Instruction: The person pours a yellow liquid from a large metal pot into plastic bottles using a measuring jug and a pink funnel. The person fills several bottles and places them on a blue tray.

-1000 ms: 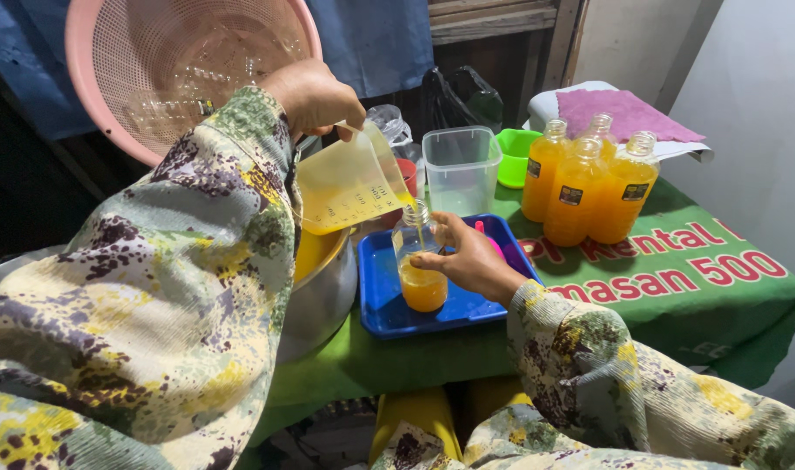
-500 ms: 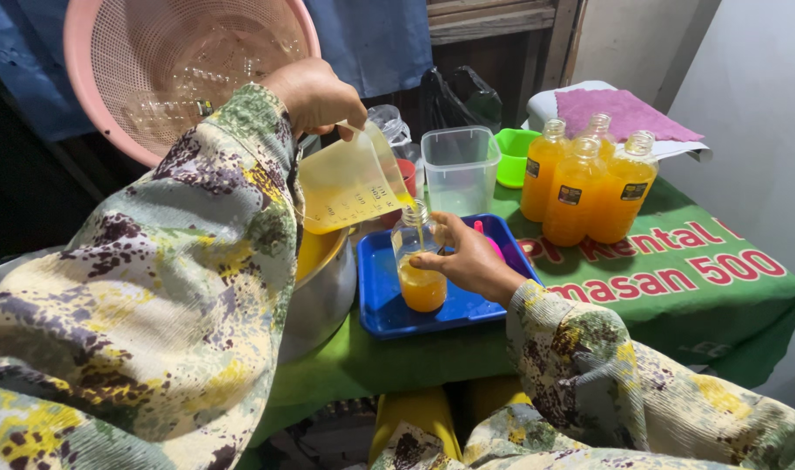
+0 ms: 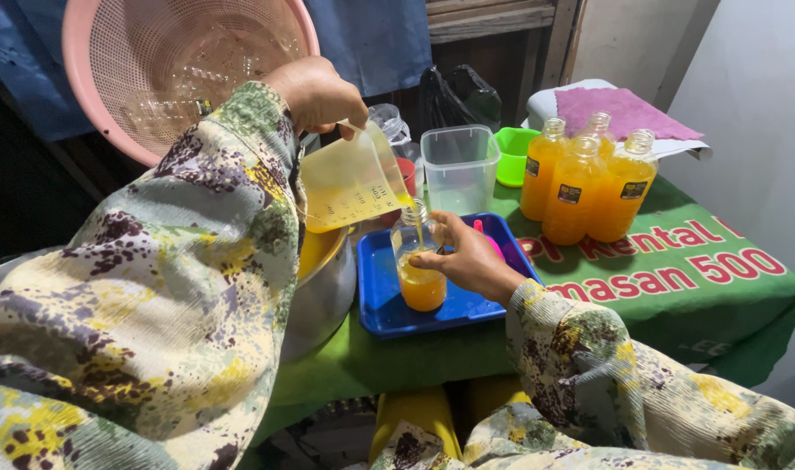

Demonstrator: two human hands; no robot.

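My left hand (image 3: pixel 317 91) grips the handle of a clear measuring jug (image 3: pixel 349 187) holding orange juice, tilted so a thin stream runs from its spout into a small clear bottle (image 3: pixel 417 265). The bottle stands upright on a blue tray (image 3: pixel 375 296) and is about one third full of orange liquid. My right hand (image 3: pixel 467 257) wraps around the bottle's right side and steadies it. Both arms wear patterned green and yellow sleeves.
Several filled orange bottles (image 3: pixel 584 183) stand on the green printed tablecloth (image 3: pixel 676 270) at the right. Behind the tray are an empty clear square container (image 3: pixel 458 165) and a small green tub (image 3: pixel 515 152). A metal bowl (image 3: pixel 323 287) sits left; a pink colander (image 3: pixel 167 65) hangs behind.
The jug keeps pouring and the juice level in the small bottle has risen slightly. Both hands stay in about the same place.
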